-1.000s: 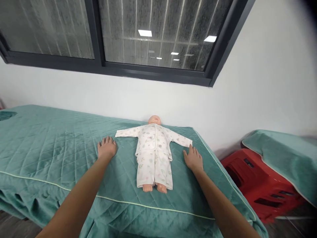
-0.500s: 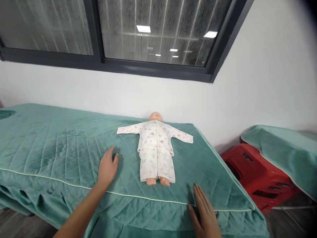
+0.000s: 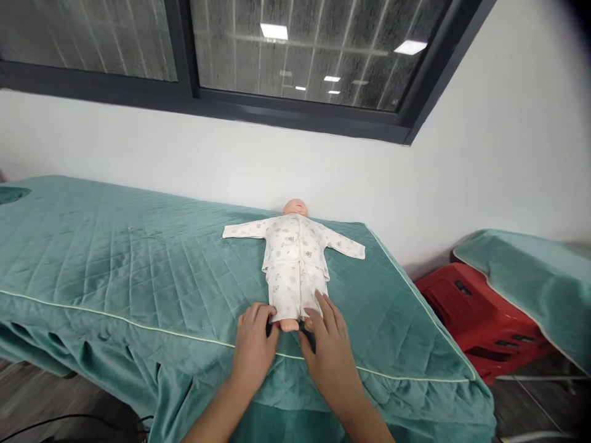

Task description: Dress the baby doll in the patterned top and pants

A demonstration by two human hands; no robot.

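A baby doll (image 3: 294, 207) lies on its back on a green quilted bed cover, arms spread out. It wears a white printed long-sleeved top (image 3: 295, 240) and matching trousers (image 3: 285, 286), with its bare feet (image 3: 289, 325) showing below the cuffs. My left hand (image 3: 256, 341) is at the cuff on the left, thumb and forefinger apart beside the foot. My right hand (image 3: 330, 344) reaches over the other cuff, its spread fingers touching the fabric and partly hiding that foot. No cloth shows clasped in either hand.
The green quilted bed cover (image 3: 138, 264) drapes over the near edge. A wall with a dark-framed window (image 3: 295, 114) rises behind. To the right are red plastic stools (image 3: 480, 320) partly under another green cover (image 3: 530, 277). A black cable (image 3: 78, 416) lies on the floor at lower left.
Both hands have come inward to the doll's trouser cuffs, the left moving right and down, the right moving left and up. The doll keeps its pose; the view has shifted slightly.
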